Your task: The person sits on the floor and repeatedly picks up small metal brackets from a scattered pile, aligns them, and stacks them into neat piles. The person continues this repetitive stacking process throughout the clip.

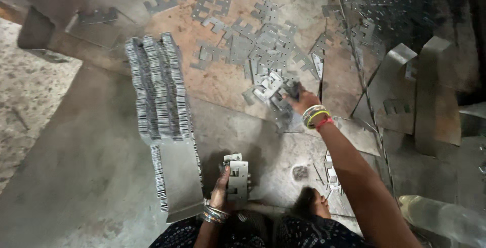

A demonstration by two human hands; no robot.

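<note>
Two hands are busy gathering stamped metal plates off the floor [91, 177]. The left hand [220, 187], low in the frame's centre, is closed around a small upright stack of plates [238, 179]. The right hand [298, 98], reaching toward the middle of the frame, pinches loose plates [268, 88] at the near edge of the scattered pile [258, 45]. Long finished rows [159, 91] lie left of centre. The pick-up step seems in hand; next, I judge, the grabbed plates need squaring against the held stack.

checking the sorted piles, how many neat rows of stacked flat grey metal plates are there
3 rows of stacked flat grey metal plates, side by side on the floor left of the hands: left, middle, right. More may be hidden.
</note>
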